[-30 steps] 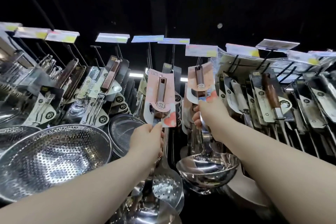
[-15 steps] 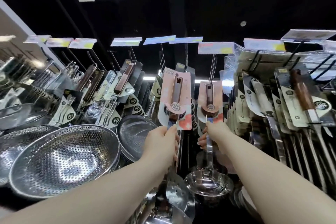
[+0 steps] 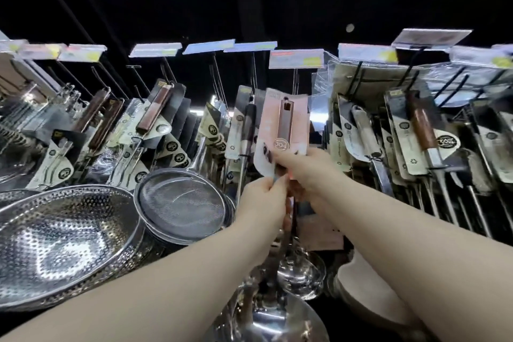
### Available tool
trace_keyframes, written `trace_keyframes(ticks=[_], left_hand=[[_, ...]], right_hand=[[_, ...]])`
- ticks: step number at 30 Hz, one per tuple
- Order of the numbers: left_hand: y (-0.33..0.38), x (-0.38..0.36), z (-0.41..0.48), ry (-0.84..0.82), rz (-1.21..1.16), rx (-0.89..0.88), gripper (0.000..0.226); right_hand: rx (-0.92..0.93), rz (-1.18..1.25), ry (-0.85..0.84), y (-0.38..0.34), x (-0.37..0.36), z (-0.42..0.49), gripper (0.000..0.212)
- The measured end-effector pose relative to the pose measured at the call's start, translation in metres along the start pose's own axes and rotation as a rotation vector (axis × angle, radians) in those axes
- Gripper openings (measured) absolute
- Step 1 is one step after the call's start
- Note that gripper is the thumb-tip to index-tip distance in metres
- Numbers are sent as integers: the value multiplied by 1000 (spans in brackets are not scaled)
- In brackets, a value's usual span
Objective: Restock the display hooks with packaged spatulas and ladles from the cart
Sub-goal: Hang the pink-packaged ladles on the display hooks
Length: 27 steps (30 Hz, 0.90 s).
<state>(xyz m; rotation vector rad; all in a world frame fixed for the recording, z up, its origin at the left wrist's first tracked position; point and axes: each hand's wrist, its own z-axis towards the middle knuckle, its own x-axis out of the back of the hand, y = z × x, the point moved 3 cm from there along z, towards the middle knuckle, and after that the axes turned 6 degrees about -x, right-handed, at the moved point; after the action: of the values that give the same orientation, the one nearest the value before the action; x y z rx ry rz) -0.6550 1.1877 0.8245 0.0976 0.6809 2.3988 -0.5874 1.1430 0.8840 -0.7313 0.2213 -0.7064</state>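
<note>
While the packaged ladle (image 3: 286,125) stands upright below the pink price label (image 3: 295,58), my right hand (image 3: 301,172) grips its card's lower edge and my left hand (image 3: 263,198) clasps the shaft beneath. To seat it well, I judge the card's top slot must be held level and fed squarely onto the hook (image 3: 296,82) under that label. Hook tip and slot are indistinct; whether a second card sits behind cannot be told.
</note>
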Motion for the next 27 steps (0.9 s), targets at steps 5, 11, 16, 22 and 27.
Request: trace_keyframes(ticks=[5,11,16,22,27], left_hand=[[4,-14,-4,-165,-56,36,35],[16,-10,-3,-180,-10,-12,27],[29,-8,9,-179,52,-15,26],[38,-8,13,-213,59,5,24],[33,-12,11,-214,80,-6,25]], right_hand=[[107,7,104,-18,17,14,28],[190,-53,109,-39,14,19,23],[128,-58,126,-50,11,30,41],[99,-30,118,-60,11,26,39],[79,-14,116,-59,12,20,31]])
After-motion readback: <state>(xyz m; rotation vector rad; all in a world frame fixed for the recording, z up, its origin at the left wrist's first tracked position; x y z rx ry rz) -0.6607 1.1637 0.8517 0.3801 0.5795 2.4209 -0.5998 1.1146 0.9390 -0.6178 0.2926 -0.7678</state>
